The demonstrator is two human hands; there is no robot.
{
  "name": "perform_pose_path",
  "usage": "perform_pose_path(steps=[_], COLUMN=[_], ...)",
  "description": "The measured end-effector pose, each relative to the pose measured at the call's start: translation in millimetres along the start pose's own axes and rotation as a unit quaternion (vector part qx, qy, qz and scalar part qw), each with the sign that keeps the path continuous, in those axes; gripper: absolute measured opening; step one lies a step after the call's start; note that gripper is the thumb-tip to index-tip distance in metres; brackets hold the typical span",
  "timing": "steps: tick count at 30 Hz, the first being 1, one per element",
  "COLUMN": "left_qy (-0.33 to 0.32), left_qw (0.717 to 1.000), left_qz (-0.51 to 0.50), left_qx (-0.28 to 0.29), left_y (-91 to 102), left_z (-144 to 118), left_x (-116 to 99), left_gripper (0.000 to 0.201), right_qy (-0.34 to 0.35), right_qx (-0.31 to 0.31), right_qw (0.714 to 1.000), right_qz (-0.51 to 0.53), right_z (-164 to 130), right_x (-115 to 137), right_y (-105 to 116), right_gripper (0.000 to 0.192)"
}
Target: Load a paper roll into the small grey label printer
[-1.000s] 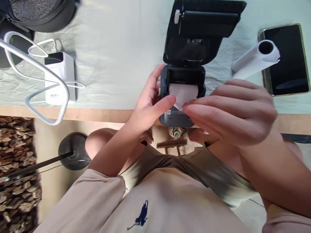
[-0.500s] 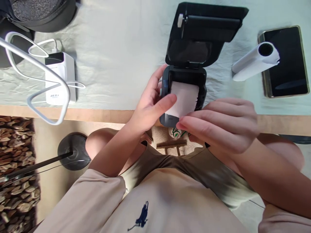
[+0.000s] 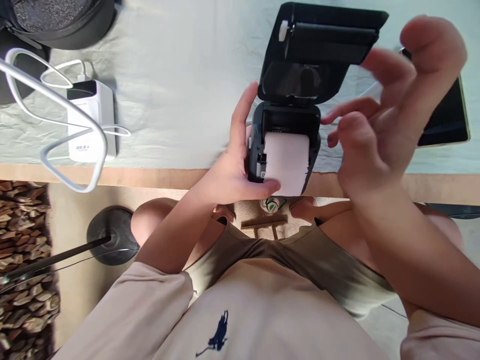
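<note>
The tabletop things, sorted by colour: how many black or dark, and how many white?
Black or dark: 3, the small printer with its lid up, the phone, the bag
White: 3, the paper strip, the power bank, the cable
Total: 6

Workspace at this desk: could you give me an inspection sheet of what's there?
Surface: pale cloth over a wooden table edge.
Job's things: small label printer, lid open, white paper drawn out over its front.
Clutter: power bank, phone, dark bag.
Grips: left hand holds the printer; right hand raised, open, blurred.
Cables: white cable at the power bank.
Surroundings: round stand base on the floor.
</note>
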State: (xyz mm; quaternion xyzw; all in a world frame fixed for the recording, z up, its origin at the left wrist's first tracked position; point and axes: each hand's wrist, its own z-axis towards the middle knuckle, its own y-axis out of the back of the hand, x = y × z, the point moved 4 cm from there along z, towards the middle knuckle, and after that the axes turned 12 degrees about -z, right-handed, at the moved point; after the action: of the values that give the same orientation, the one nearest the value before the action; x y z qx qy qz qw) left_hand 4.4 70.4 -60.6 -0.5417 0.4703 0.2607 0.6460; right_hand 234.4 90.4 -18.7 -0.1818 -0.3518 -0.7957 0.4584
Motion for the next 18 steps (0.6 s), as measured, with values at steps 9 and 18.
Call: perform_pose_path(steps=[9,18], left_qy=[0.01,0.027], left_qw=[0.998,0.998], left_qz=[0.029,0.015], left_qx=[0.052,0.054], left_y=[-0.8,-4.0], left_z=[0,-2], left_x=[3,0], left_gripper=[0.17,0.164], right_qy=[-0.239,-0.179], right_qx=[0.047,0.184], right_qw=[0.961,0.949], right_qz=[0.134,0.183], right_z=[-9,-20], right_x=[-16,-27], right_y=[-21,-21], right_gripper=[0.093,0.084])
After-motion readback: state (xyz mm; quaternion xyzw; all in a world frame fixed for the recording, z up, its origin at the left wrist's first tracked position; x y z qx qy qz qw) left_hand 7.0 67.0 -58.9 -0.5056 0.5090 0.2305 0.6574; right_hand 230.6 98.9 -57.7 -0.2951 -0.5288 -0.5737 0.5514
